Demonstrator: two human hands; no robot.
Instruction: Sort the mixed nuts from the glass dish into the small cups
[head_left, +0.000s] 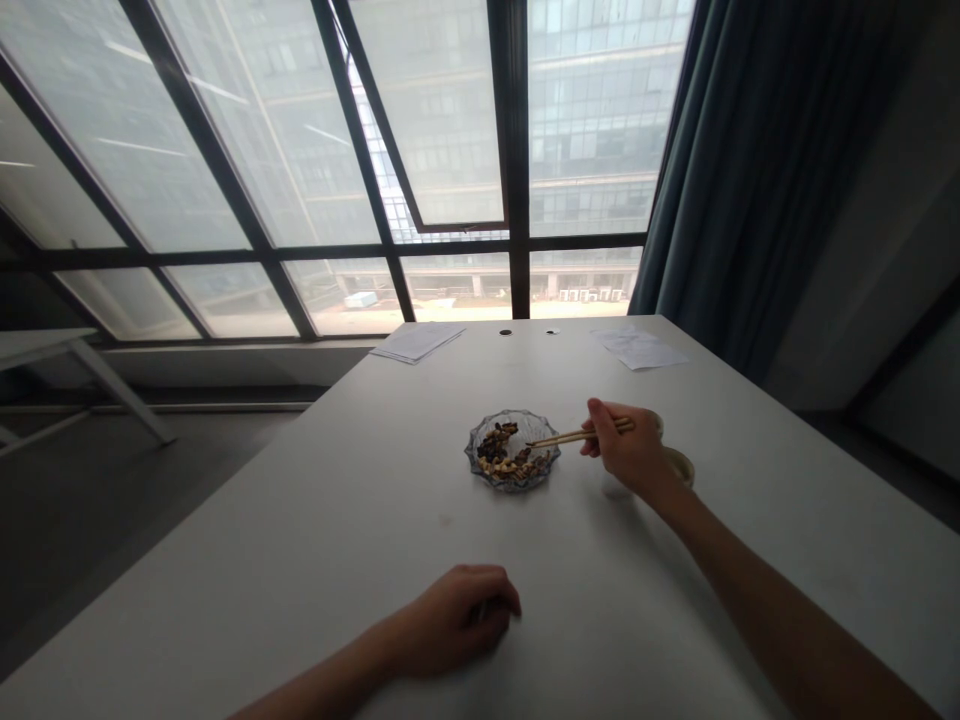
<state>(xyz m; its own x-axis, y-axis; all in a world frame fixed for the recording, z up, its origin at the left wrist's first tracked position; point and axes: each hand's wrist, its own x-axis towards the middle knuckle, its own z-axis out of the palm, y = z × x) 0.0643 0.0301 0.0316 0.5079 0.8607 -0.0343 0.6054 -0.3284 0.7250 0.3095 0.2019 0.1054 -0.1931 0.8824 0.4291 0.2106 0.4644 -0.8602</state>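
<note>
My right hand [630,445] is closed on a pair of chopsticks [574,437], which point left. Their tips are over the right part of a clear glass bowl [553,462] with a scalloped rim. Small mixed pieces [510,458], dark brown and pale tan like nuts or seeds, lie in the bowl, mostly at its left and near side. Whether the tips pinch a piece is too small to tell. Partly hidden behind my right hand is a round pale-rimmed container [682,466], with another just beyond it. My left hand [457,618] rests on the table nearer me, fingers curled with nothing visible in them.
The white table [315,560] runs toward large windows. Paper sheets [420,342] lie at its far left, and more paper [641,348] at its far right. A dark blue curtain [720,180] hangs on the right. Another white table [45,345] stands at left.
</note>
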